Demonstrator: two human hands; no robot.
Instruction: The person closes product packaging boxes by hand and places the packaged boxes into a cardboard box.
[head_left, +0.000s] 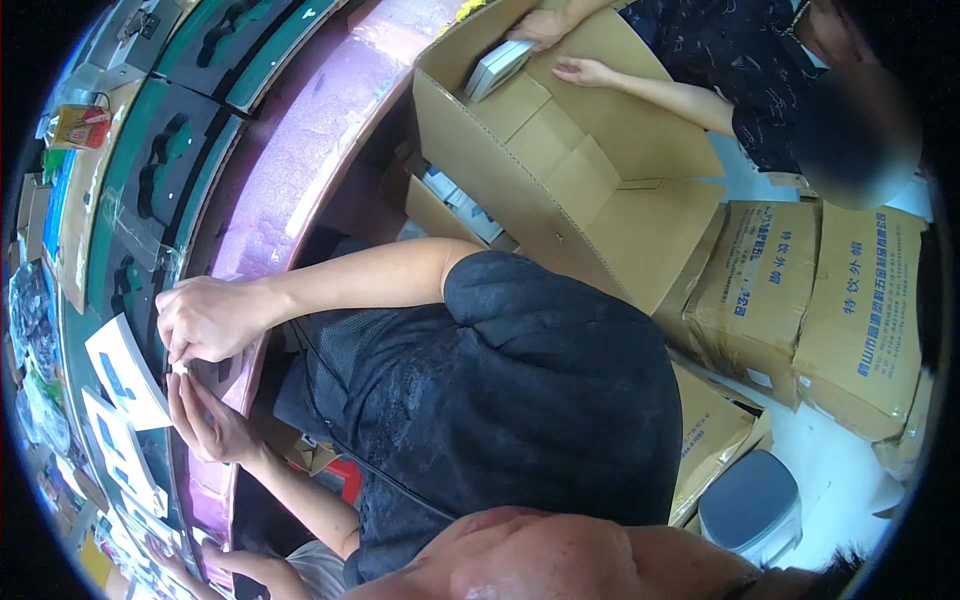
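My right hand (205, 318), the upper one, is closed in a pinch on a small whitish piece (180, 368) just above the table's near edge. From below, my left hand (212, 422) meets it, fingers fairly straight and tips pressed to the same piece. My fingers hide most of the piece, so its kind does not show. Beside the fingertips lies a white sheet (128, 375) with a blue shape on it. A second white sheet (122, 450) with blue marks lies just below that one.
A green work surface (85, 260) carries black trays with wavy cutouts (160, 165), along a pink padded edge (290, 150). Another person's hands (255, 565) work lower down. Behind me, a person's hand (540, 30) holds white packs (498, 68) inside an open carton (560, 225). Sealed cartons (755, 290) and a grey-lidded bin (750, 500) stand nearby.
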